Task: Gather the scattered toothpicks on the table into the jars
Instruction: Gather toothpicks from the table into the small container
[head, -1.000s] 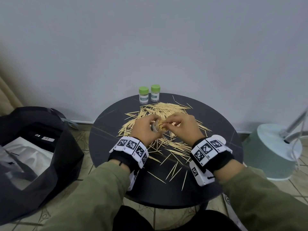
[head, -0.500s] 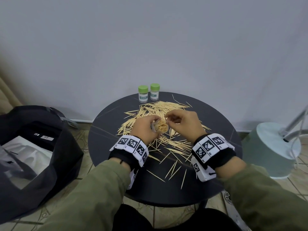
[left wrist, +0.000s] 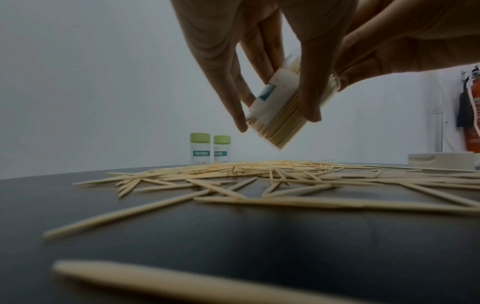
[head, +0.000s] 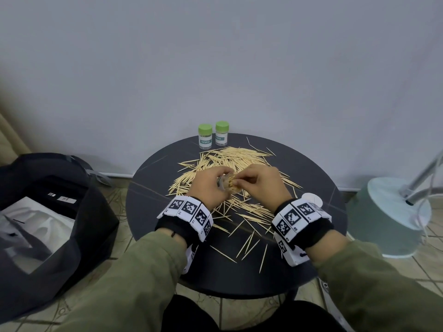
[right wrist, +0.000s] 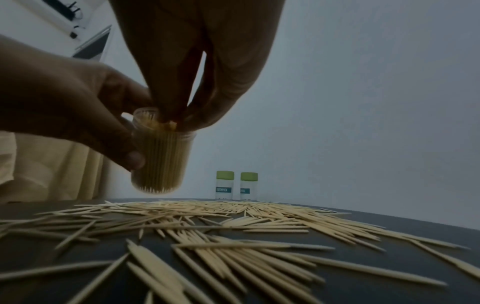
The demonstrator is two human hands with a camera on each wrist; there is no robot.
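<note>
above the tabletop [head: 153, 212], left hand [head: 206, 185] grips tilted open jar [right wrist: 161, 156] so right hand [head: 261, 183], fingertips pinched, feeds toothpicks [head: 242, 156] at 12 o'clock.

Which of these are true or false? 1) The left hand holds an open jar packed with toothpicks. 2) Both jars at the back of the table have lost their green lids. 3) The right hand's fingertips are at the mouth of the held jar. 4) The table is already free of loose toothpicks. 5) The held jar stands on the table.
1) True: the left hand grips the held jar, lidless and full.
2) False: both back jars wear green lids.
3) True: the right hand pinches toothpicks there.
4) False: scattered toothpicks cover the table.
5) False: it is lifted above the table.
</note>
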